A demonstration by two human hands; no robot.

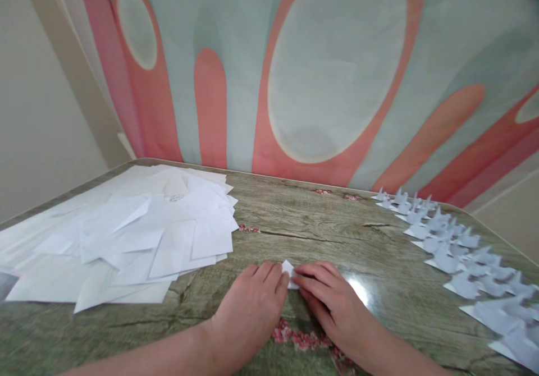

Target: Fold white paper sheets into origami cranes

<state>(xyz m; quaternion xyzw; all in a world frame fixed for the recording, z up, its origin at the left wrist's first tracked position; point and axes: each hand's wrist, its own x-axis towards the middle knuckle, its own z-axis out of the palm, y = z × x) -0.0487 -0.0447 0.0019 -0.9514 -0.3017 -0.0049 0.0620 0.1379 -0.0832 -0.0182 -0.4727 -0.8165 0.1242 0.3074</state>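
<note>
A small folded piece of white paper [288,267] lies near the front middle of the table, between my two hands. My left hand [256,294] presses on its left side with the fingers close together. From the right, my right hand [326,297] pinches its edge with thumb and fingertips. The paper's pointed top shows above the fingers; its lower part is partly covered by them. To the right stand rows of white folded paper cranes [442,247]. A wide, loose pile of white paper sheets [177,224] spreads over the left side.
The wood-grain table [311,219] carries pink flower prints and a bright light reflection near my right hand. Along its far edge rises a wall [236,84] patterned in coral and grey-green. The pile reaches the left edge; the cranes line the right side.
</note>
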